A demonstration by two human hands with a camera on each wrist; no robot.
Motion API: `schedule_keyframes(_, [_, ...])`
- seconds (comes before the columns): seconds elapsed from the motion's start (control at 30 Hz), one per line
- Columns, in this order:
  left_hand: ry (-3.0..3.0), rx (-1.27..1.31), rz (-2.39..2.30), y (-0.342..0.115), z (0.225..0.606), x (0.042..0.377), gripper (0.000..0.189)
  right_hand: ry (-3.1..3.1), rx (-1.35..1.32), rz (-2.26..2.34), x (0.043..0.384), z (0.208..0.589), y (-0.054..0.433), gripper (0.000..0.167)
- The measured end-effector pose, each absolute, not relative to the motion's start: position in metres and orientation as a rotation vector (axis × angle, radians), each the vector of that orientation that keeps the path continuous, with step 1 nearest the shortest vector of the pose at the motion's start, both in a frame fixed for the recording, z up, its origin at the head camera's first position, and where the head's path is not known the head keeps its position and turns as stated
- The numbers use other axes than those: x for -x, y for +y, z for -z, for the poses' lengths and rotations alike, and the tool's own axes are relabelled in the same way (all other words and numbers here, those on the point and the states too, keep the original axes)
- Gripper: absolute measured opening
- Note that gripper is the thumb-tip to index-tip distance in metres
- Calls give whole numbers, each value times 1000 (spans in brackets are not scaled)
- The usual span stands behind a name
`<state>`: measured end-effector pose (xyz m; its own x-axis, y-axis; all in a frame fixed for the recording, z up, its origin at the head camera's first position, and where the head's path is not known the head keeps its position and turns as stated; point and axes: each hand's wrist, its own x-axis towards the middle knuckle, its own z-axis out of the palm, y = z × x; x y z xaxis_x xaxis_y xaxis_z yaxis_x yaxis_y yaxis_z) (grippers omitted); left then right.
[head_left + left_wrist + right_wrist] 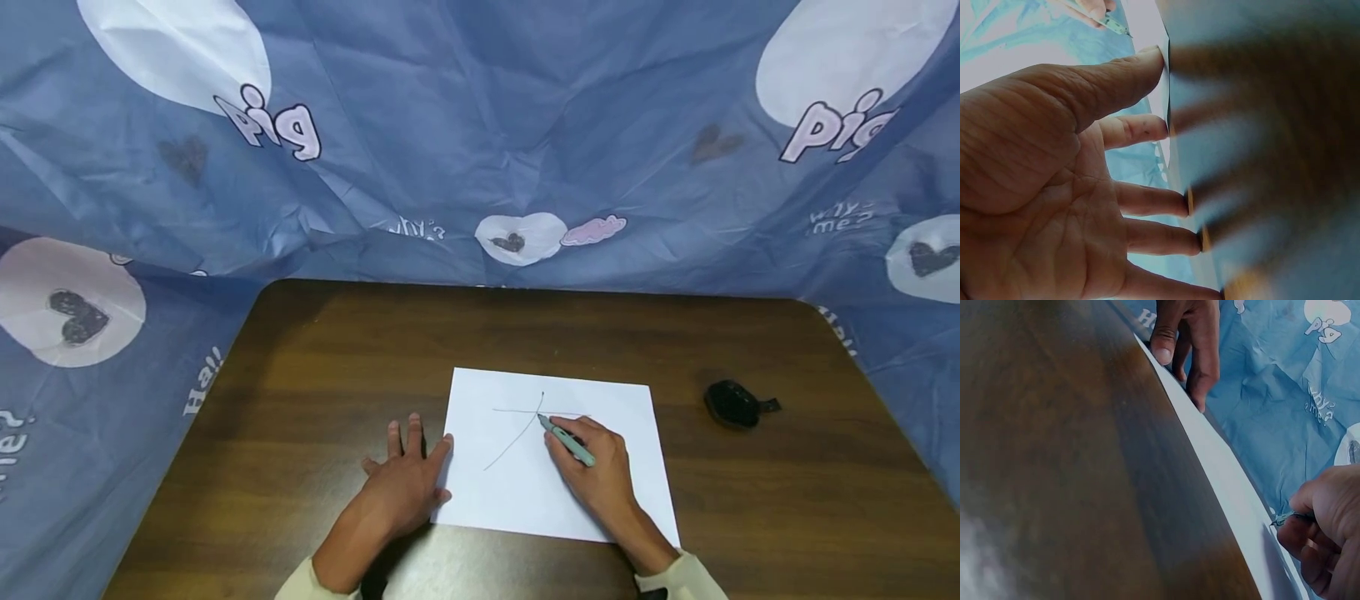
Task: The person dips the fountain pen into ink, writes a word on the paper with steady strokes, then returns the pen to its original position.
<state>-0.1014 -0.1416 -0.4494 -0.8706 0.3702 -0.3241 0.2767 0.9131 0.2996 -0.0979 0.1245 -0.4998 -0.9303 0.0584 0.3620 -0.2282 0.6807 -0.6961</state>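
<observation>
My right hand (596,468) pinches a grey-green pen (567,440), its tip at the paper where two drawn lines cross. One line is nearly level; the other slants from upper right down to lower left. The white sheet of paper (517,500) lies slightly turned on the table. At its left edge my left hand (405,483) rests with fingers spread, thumb and forefinger on the sheet's margin and the others on the wood. In the left wrist view the left palm (1041,187) arches above the tabletop with fingertips down. The right wrist view shows the pen (1291,517) between thumb and fingers.
A small black case (732,404) with a strap lies on the brown wooden table (360,358), right of the paper. Blue printed cloth (465,150) hangs behind the table's far edge and along both sides.
</observation>
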Motion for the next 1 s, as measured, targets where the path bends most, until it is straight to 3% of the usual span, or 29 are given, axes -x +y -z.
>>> schedule_keyframes(1.0, [2693, -475, -338, -140, 452, 101, 65, -2659, -62, -1092, 72, 490, 146, 22])
